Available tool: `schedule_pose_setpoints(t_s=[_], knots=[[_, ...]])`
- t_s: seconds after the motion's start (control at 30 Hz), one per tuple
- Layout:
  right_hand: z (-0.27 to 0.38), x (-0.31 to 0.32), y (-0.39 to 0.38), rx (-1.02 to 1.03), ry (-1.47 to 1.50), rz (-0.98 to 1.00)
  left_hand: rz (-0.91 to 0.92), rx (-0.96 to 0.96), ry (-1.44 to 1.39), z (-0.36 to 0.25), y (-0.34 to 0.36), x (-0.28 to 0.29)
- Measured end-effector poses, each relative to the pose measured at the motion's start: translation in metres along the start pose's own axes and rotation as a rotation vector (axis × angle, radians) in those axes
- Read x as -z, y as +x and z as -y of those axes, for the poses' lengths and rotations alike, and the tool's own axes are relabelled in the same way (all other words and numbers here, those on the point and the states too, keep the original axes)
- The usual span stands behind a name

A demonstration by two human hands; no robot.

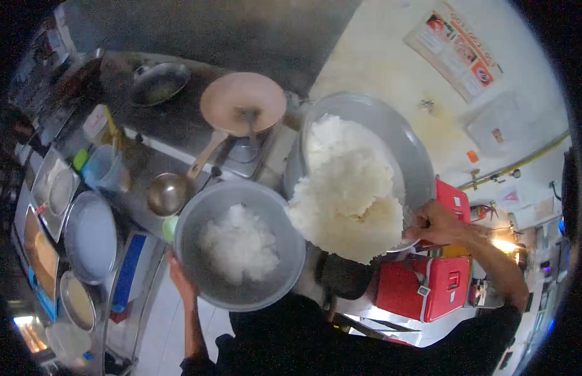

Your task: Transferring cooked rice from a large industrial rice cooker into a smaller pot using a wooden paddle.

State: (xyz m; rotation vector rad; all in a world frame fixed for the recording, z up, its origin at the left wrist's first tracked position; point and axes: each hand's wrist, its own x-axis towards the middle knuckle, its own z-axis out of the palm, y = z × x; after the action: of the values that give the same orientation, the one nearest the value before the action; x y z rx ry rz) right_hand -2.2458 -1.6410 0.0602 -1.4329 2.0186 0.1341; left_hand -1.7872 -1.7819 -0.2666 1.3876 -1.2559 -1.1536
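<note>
A grey metal bowl [189,254] tilts in front of me with a mound of white rice [241,244] in it. My left hand [183,279] grips its left side, fingers partly hidden by the rim. To the right, a large round metal pot [410,141] stands against the wall, holding more rice [341,141]. A big clump of rice [350,219] lies in front of that pot, near the bowl's right edge. My right hand [436,224] is closed at the clump's right side, around something pale-edged that the rice mostly covers.
A pink frying pan [244,94] and a dark wok [159,83] sit on the stove. Nearby are a small metal bowl [169,194], a clear jug [106,168] and trays [43,250]. A pale basin [90,238] stands left, a red cooler box [422,288] right.
</note>
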Motion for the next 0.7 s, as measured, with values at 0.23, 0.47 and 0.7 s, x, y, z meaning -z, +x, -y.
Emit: schedule_pose_setpoints(t_s=[0.23,0.47,0.7], knots=[[0.093,0.019,0.054,0.275,-0.354,0.030,0.070,0.120,-0.421,0.002,-0.001,0.000],[0.170,-0.031,0.096,0.735,-0.876,-0.390,0.104,0.030,-0.547,-0.003,-0.009,0.016],[0.165,0.002,0.090,0.448,-0.729,-0.370,0.107,0.178,-0.551,-0.005,-0.012,0.026]])
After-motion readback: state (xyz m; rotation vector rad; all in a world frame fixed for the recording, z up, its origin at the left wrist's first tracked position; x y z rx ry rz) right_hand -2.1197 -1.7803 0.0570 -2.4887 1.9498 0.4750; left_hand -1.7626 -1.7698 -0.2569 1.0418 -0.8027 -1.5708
